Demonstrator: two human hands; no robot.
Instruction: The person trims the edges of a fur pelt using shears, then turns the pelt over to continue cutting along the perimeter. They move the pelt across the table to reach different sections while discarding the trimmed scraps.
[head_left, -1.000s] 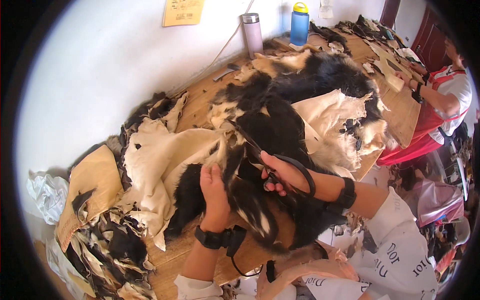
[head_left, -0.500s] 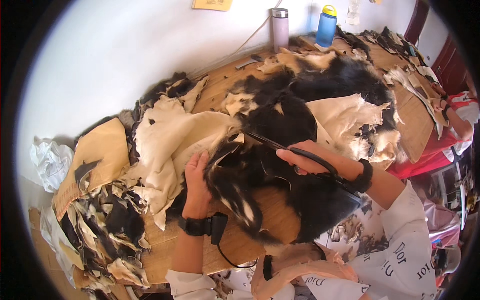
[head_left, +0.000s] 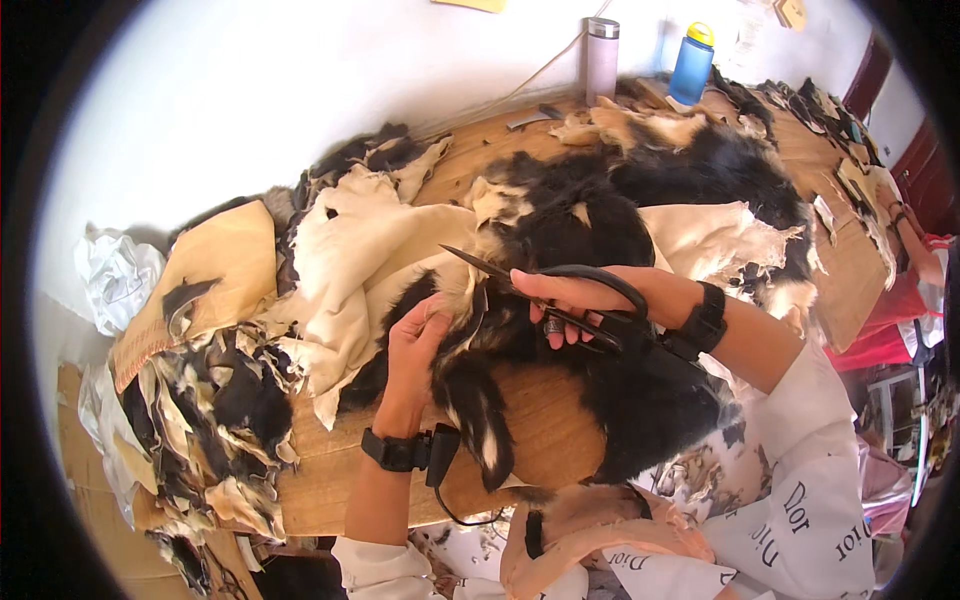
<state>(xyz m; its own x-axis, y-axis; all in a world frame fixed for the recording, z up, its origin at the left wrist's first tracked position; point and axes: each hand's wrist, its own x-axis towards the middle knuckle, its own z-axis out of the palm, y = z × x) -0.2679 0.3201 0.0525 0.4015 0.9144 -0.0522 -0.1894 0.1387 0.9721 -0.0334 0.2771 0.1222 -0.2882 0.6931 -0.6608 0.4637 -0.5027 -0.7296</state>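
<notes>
My right hand (head_left: 575,300) grips a large pair of black-handled scissors (head_left: 480,262), whose blades point left above the pelts. Thumb and fingers of my left hand (head_left: 418,335) pinch the edge of a black and cream fur pelt (head_left: 475,375), just below the scissor tips. A narrow black strip of that fur with a pale streak hangs over the table edge side. Beyond my left hand spreads a pale hide (head_left: 360,260), skin side up. More black fur (head_left: 640,400) lies beneath and to the right of my right hand.
Fur scraps (head_left: 235,400) heap at the left beside a tan paper sheet (head_left: 225,260) and a white plastic bag (head_left: 118,275). A lilac flask (head_left: 602,62) and a blue bottle (head_left: 690,68) stand by the wall. Another person's arm (head_left: 915,235) works at the far right.
My left hand has gone from lying flat at the fur to pinching its edge. The scissors have lifted and shifted left, and their blades now show more fully. The whole view has shifted slightly.
</notes>
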